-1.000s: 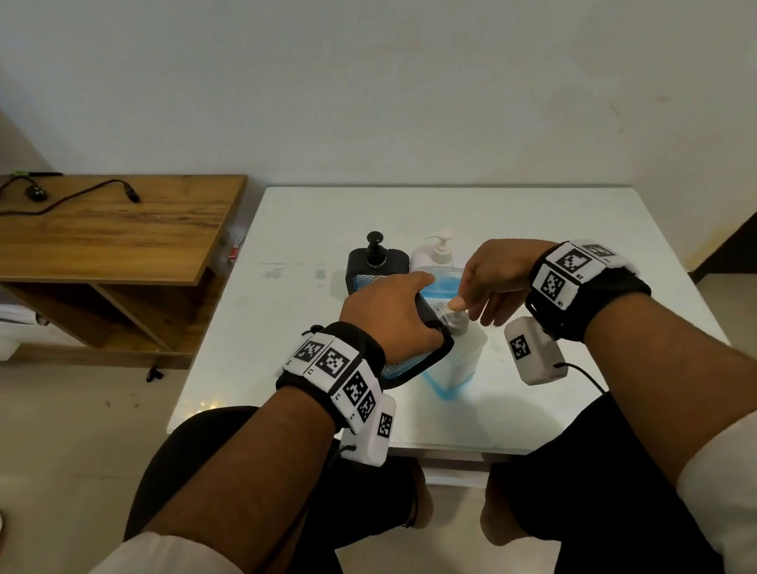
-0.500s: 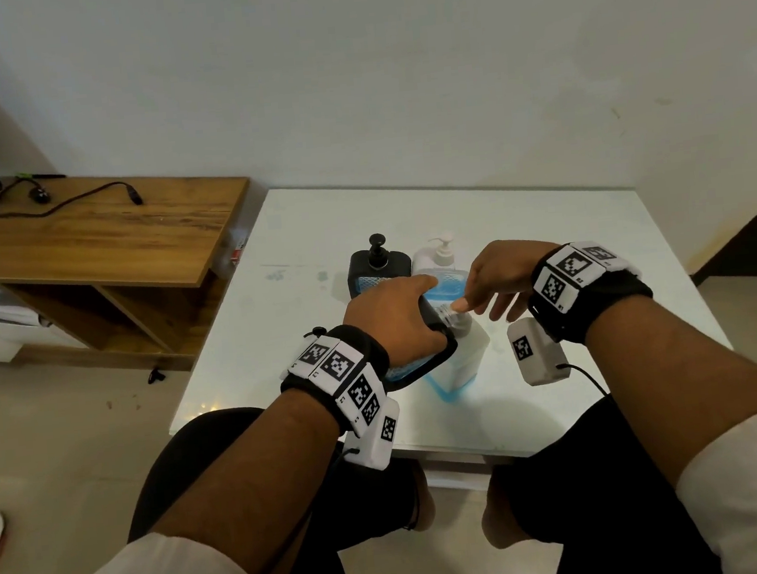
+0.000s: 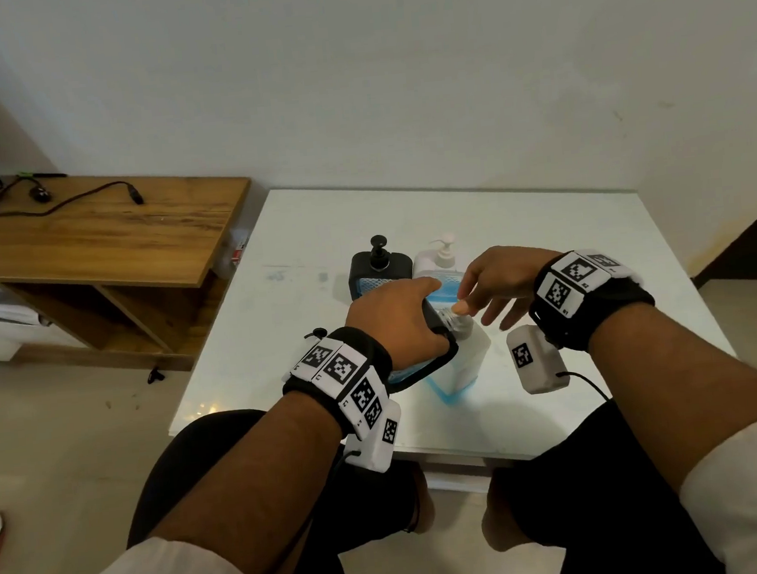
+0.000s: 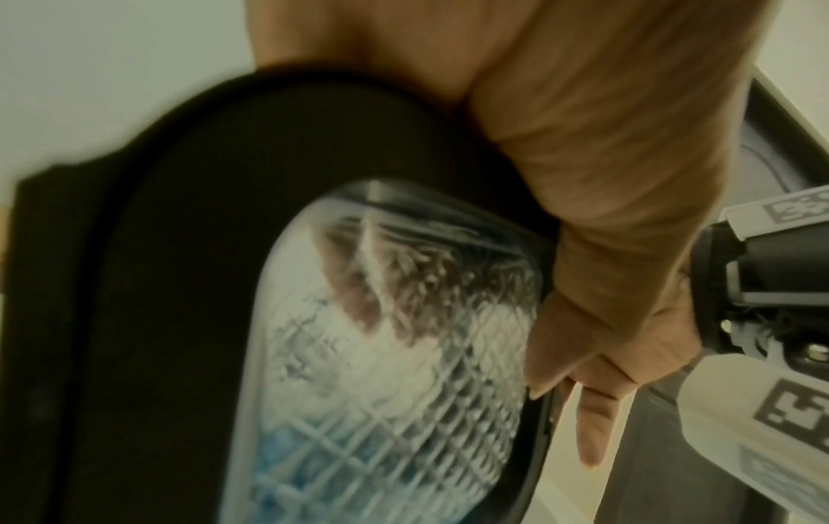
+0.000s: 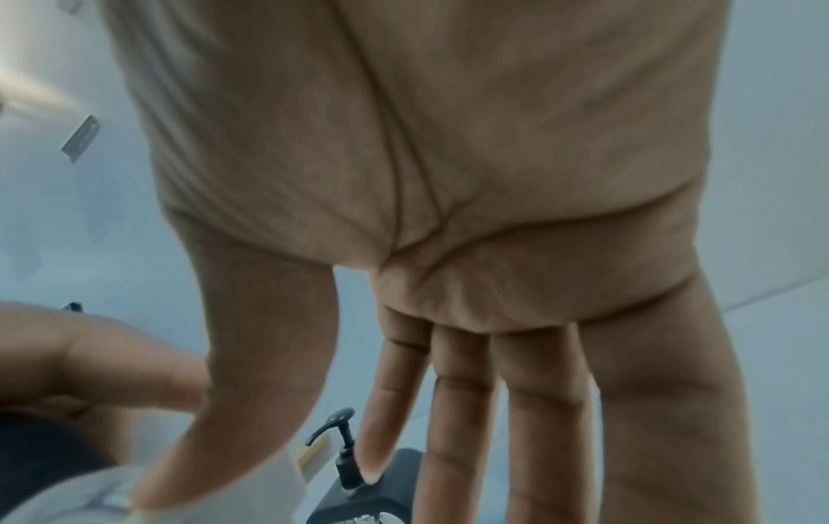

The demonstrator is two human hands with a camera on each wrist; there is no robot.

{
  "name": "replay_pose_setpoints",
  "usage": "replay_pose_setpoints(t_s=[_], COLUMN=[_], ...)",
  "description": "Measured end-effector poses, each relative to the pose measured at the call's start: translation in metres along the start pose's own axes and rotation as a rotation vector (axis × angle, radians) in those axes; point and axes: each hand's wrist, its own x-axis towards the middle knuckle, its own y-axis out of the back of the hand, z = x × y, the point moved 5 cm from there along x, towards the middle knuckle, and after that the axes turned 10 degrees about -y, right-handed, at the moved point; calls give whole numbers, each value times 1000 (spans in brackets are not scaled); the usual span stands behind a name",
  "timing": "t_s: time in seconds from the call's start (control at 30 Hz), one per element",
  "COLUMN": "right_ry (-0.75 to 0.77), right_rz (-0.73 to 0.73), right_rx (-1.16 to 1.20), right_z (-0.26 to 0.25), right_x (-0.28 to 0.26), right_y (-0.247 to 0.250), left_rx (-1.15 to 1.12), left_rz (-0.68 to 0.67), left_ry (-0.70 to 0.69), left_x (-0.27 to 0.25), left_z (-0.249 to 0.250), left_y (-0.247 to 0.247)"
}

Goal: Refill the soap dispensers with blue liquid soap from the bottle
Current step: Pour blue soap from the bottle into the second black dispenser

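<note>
The left hand (image 3: 398, 319) is clamped around a black dispenser (image 3: 425, 367) with a clear, diamond-patterned window, held tilted over the near middle of the white bench (image 3: 546, 235). In the left wrist view the fingers (image 4: 587, 248) wrap the black frame of this dispenser (image 4: 224, 283), and a little blue soap (image 4: 305, 471) sits at the low end of the window, the rest looking clear.

Just right of it, touching it, stands a white bottle (image 3: 465, 361) with a blue tint at its base and its neck open. The right hand (image 3: 500, 283) hovers over that neck with fingers spread apart and straight; the thumb tip (image 3: 461, 308) rests at the bottle's mouth, beside the dispenser's spout. In the right wrist view the palm of this hand (image 5: 448, 177) faces the camera, its fingers (image 5: 462, 425) held straight and gripping nothing.

Farther back on the bench stand two more dispensers side by side: a black pump dispenser (image 3: 379, 266) with blue liquid in its window on the left, and a white pump dispenser (image 3: 442, 253) on the right, partly hidden by the hands.

To the far left, apart from the bench, is a wooden shelf unit (image 3: 88, 234) with a black cable (image 3: 62, 197) lying on its top.
</note>
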Motion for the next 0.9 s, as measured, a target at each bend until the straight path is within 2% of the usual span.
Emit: replay_pose_setpoints(t_s=[0.2,0.43,0.63,0.9], right_ry=[-66,-29,-87,-43], right_rz=[-32,-33,-21,2], right_rx=[-63,33,-84,-6], right_z=[2,5,2,3], right_x=[0,2,-4,-5], right_y=[-4,-1,-3,0], left_rx=[-8,-5,5,-9], left_rz=[8,2,-3,-6], left_ry=[7,4,1,13], left_x=[0,-1,0,-2], left_z=[-1,-2,-1,-5], left_y=[-1,-1,0,-4])
